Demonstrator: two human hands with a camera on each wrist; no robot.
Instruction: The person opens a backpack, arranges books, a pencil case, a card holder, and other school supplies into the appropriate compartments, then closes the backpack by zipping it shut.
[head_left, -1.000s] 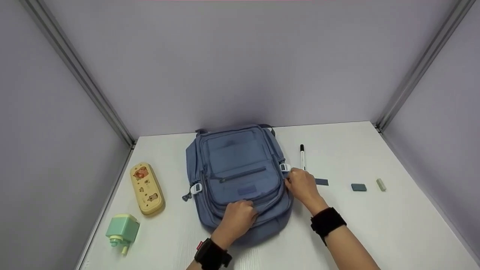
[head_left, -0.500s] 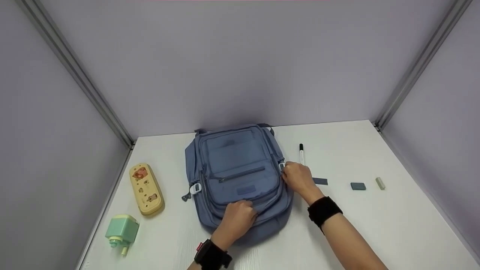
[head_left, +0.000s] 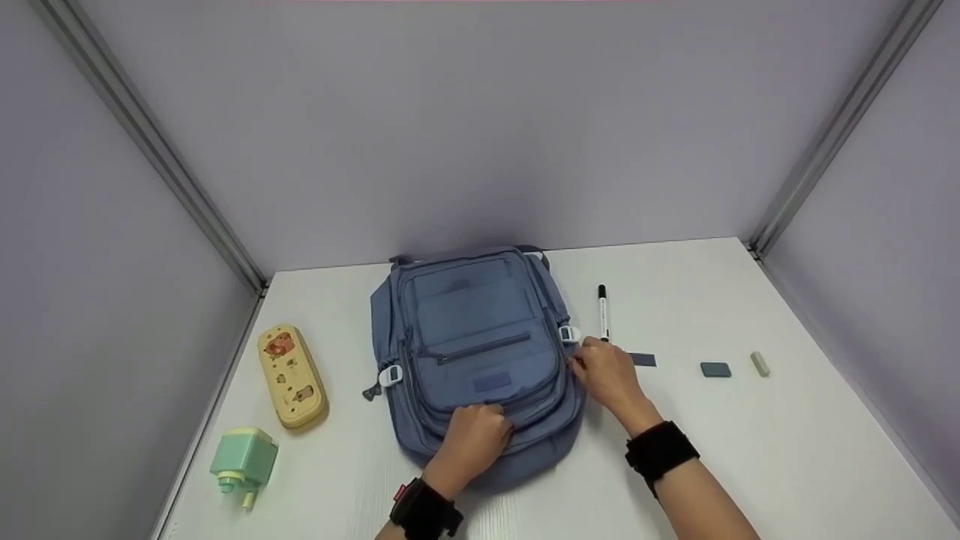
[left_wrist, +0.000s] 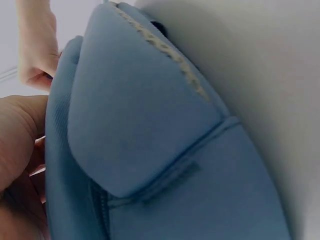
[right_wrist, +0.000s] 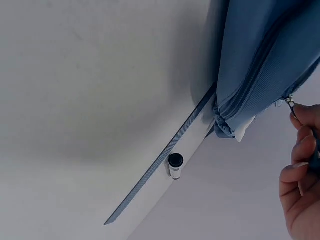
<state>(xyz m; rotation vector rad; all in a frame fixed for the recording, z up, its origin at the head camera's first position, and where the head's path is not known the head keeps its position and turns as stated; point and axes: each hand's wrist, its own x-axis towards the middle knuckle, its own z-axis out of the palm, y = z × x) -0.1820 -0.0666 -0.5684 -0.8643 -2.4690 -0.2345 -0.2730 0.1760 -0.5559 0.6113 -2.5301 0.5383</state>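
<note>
A blue backpack [head_left: 480,300] lies on the white table, its front pockets facing up. My left hand [head_left: 476,439] grips the fabric at the lower front of the pack, fingers curled over its edge; in the left wrist view that hand [left_wrist: 17,145] sits against the fabric. At the pack's right side, just below a white buckle [head_left: 568,334], is my right hand [head_left: 607,375]. The right wrist view shows its thumb and fingers pinching a metal zipper pull [right_wrist: 290,102] on the zipper of the pack.
On the left lie a yellow pencil case [head_left: 292,379] and a green crank pencil sharpener [head_left: 245,459]. To the right are a marker [head_left: 603,311], a strap end [head_left: 643,360], a dark eraser-like block [head_left: 715,369] and a small pale stick [head_left: 760,364]. Panels wall the table's back and sides.
My right hand went up along the pack's side towards the buckle, then came back down, uncovering the buckle again. My left hand has kept its hold in the same place.
</note>
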